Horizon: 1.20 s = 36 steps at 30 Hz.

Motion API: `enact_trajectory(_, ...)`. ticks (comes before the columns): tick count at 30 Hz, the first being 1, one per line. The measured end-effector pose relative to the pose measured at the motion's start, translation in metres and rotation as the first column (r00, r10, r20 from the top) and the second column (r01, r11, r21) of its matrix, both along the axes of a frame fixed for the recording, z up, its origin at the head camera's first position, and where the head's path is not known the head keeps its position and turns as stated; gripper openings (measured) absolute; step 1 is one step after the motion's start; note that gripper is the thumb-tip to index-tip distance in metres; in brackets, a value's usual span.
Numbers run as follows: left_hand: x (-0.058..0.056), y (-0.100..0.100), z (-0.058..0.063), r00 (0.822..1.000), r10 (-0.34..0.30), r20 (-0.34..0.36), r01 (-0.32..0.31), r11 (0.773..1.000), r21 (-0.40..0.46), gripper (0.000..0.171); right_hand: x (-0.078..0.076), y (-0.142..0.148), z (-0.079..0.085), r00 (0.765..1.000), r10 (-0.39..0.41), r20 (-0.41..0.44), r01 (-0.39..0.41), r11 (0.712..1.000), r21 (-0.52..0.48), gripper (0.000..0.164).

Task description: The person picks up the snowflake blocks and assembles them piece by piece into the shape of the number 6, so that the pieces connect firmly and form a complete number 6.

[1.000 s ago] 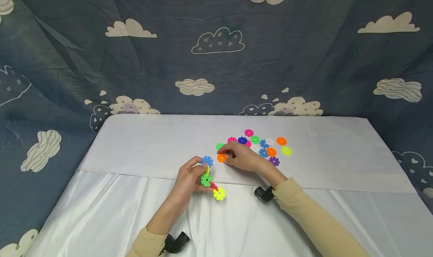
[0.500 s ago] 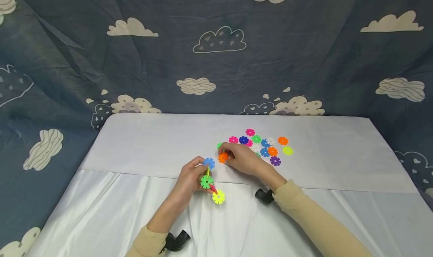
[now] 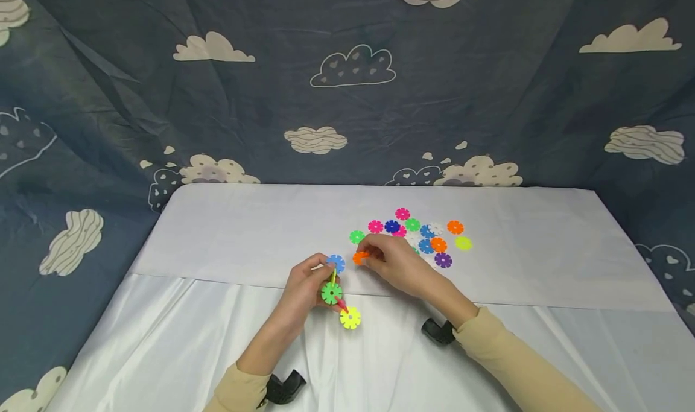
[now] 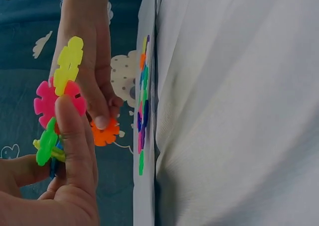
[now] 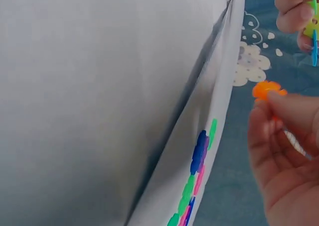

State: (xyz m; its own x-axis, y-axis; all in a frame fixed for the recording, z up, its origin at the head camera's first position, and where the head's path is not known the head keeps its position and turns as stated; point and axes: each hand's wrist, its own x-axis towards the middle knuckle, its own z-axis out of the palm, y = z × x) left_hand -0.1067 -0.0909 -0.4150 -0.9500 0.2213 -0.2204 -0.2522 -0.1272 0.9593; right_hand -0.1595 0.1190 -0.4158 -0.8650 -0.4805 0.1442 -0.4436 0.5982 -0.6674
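My left hand [image 3: 307,285] pinches a chain of interlocking plastic flower discs near its upper end. In the head view the chain shows a blue disc [image 3: 336,263], a yellow one seen edge-on, a green disc [image 3: 332,293], a pink one at a slant and a yellow disc [image 3: 350,318] at the bottom. Between thumb and fingers my right hand [image 3: 395,263] pinches an orange flower disc [image 5: 267,90], also visible in the left wrist view as an orange disc [image 4: 105,133]. A small gap separates the orange disc from the chain.
Several loose flower discs lie on the white-covered table [image 3: 244,231] beyond my right hand, among them a purple disc [image 3: 443,260], a lime disc [image 3: 463,243] and a green disc [image 3: 356,237]. A dark cloud-patterned cloth [image 3: 347,110] hangs behind.
My right hand has picked up the orange disc and turned it from face-on to tilted, shifting slightly right and nearer. The chain's lower end has swung down a little in my left hand.
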Motion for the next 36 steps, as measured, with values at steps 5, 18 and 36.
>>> enact_trajectory(5,0.0,0.0,0.0,1.0,-0.01,0.004,0.01,1.0,0.002,0.02,0.007,0.004,0.004,0.999,0.038,-0.025,-0.04,0.993,-0.107,0.023)
enact_trajectory(18,0.002,0.002,0.002,1.0,-0.014,0.009,0.013,0.999,0.045,0.027,0.021,-0.004,0.008,0.999,-0.011,0.049,0.029,0.926,-0.376,0.02)
enact_trajectory(36,0.004,0.001,0.007,0.998,-0.066,-0.012,0.067,0.996,0.057,0.025,0.027,-0.004,0.016,1.0,0.025,-0.007,-0.025,0.922,-0.387,0.018)
